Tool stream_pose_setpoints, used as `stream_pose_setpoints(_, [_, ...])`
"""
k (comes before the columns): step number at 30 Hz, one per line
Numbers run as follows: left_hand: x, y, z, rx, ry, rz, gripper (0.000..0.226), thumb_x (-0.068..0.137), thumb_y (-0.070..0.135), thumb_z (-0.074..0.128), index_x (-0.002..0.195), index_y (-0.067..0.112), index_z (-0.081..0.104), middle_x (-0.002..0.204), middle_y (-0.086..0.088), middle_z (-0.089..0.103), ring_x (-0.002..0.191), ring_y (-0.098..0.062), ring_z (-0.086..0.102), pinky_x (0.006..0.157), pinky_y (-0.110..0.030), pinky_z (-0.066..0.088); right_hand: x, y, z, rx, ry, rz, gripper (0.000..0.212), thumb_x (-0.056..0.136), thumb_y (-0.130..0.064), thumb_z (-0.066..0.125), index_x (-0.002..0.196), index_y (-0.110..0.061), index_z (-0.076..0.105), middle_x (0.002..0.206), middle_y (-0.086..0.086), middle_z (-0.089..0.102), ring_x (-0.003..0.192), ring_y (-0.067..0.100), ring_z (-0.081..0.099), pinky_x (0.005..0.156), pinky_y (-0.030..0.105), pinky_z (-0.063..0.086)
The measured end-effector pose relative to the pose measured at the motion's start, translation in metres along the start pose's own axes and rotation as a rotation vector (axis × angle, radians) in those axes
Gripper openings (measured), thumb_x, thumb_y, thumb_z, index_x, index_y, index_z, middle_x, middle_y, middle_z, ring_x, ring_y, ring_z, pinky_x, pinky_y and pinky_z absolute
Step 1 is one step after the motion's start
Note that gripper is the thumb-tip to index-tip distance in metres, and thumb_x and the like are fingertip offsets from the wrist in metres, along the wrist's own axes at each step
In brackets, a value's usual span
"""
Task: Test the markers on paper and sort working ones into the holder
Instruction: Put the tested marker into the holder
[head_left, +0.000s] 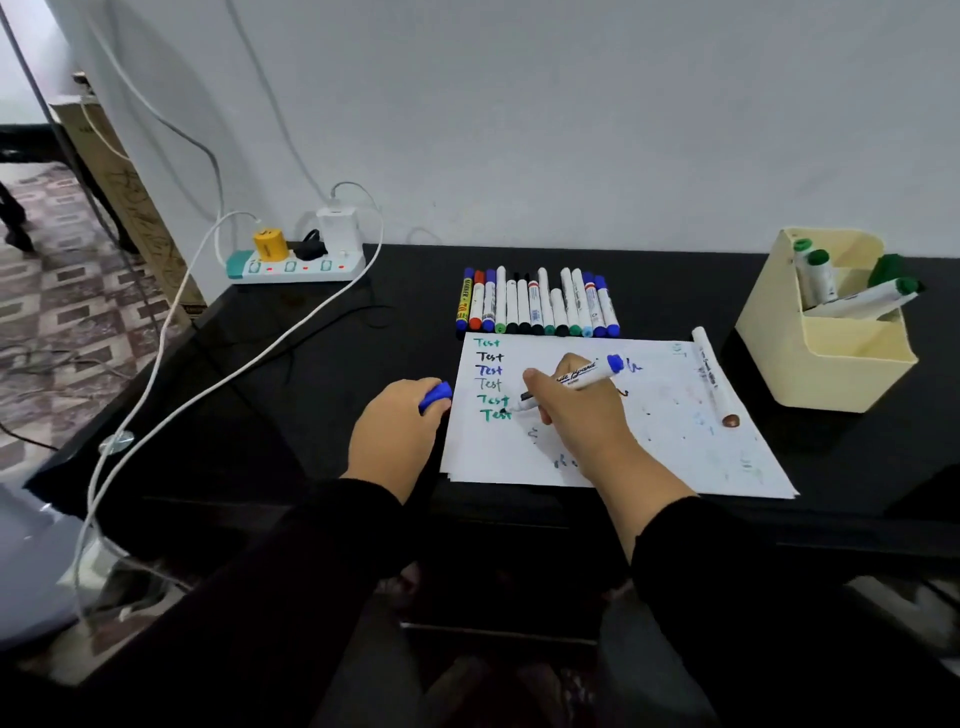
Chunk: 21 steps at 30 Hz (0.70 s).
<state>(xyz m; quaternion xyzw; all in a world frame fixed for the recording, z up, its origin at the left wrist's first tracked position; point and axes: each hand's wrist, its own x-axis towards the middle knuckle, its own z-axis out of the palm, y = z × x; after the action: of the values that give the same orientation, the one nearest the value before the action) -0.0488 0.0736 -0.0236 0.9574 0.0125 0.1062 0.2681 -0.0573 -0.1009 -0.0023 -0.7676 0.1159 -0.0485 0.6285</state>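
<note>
Testing step in hand. A marker (571, 382) is gripped in the right hand (576, 410), fingers curled round the barrel, tip set on the paper (675, 447) just beside the lowest green "Test" line. Its blue end points up and right. A blue cap (435, 397) is held in the left hand (397, 431), fingers wrapped round it, the hand resting on the desk (311, 389) at the paper's left edge.

Six "Test" lines are already written down the paper's left side: green, black, blue, a faint grey one, two green. Whether ink is being laid at this moment cannot be told; the tip is partly hidden by the fingers.

A row (537, 304) of capped markers lies just beyond the paper's far edge, so a good deal of testing is judged to be left. One marker with a brown end (714, 379) lies apart on the paper's right side, possibly a reject; this cannot be confirmed. The holder (826, 358) stands at the right, well apart from the hands, with several green-capped markers inside.

Next move, as judged: a stroke is to be drawn and its mark checked, the cap pressed back on with the left hand, then the marker carried right to the holder if it writes, or set aside if not.

A power strip (293, 266) with cables sits at the desk's far left.
</note>
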Motion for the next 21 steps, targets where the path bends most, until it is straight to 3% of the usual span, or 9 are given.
stream_pose_setpoints(4, [0.004, -0.004, 0.006, 0.071, -0.064, -0.009, 0.039, 0.096, 0.034, 0.046, 0.132, 0.020, 0.051, 0.146, -0.003, 0.040, 0.136, -0.018, 0.032, 0.112, -0.031, 0.022, -0.002, 0.005, 0.007, -0.040, -0.010, -0.058, 0.037, 0.085, -0.027, 0.066, 0.061, -0.014, 0.040, 0.056, 0.003, 0.049, 0.056, 0.016, 0.051, 0.055, 0.024, 0.038])
stream_pose_setpoints(7, [0.011, -0.006, 0.009, 0.155, -0.123, -0.044, 0.039, 0.096, 0.039, 0.043, 0.132, 0.024, 0.050, 0.153, -0.006, 0.026, 0.143, -0.021, 0.016, 0.116, -0.039, 0.005, -0.003, 0.005, 0.009, -0.087, -0.038, -0.090, 0.037, 0.086, -0.028, 0.065, 0.063, -0.015, 0.040, 0.062, 0.009, 0.052, 0.060, 0.019, 0.053, 0.056, 0.026, 0.040])
stream_pose_setpoints(11, [0.010, -0.007, 0.011, 0.149, -0.136, -0.089, 0.036, 0.096, 0.043, 0.041, 0.128, 0.029, 0.051, 0.152, -0.005, 0.028, 0.143, -0.024, 0.015, 0.115, -0.046, 0.004, -0.004, 0.007, 0.011, -0.162, -0.059, -0.117, 0.037, 0.087, -0.031, 0.064, 0.065, -0.014, 0.040, 0.061, 0.007, 0.054, 0.052, 0.014, 0.047, 0.049, 0.023, 0.037])
stream_pose_setpoints(15, [0.012, -0.006, 0.011, 0.147, -0.149, -0.106, 0.036, 0.095, 0.044, 0.042, 0.127, 0.032, 0.051, 0.153, -0.004, 0.027, 0.143, -0.025, 0.017, 0.115, -0.048, 0.005, -0.002, 0.011, 0.012, -0.184, -0.052, -0.140, 0.037, 0.086, -0.029, 0.065, 0.064, -0.015, 0.039, 0.065, 0.011, 0.056, 0.061, 0.018, 0.050, 0.055, 0.025, 0.038])
stream_pose_setpoints(21, [0.011, -0.007, 0.011, 0.157, -0.156, -0.109, 0.036, 0.095, 0.044, 0.041, 0.128, 0.033, 0.050, 0.153, -0.005, 0.026, 0.143, -0.025, 0.017, 0.115, -0.047, 0.006, -0.005, 0.011, 0.015, -0.320, -0.105, -0.191, 0.039, 0.085, -0.036, 0.066, 0.065, -0.017, 0.039, 0.059, 0.000, 0.060, 0.057, 0.010, 0.054, 0.059, 0.024, 0.042])
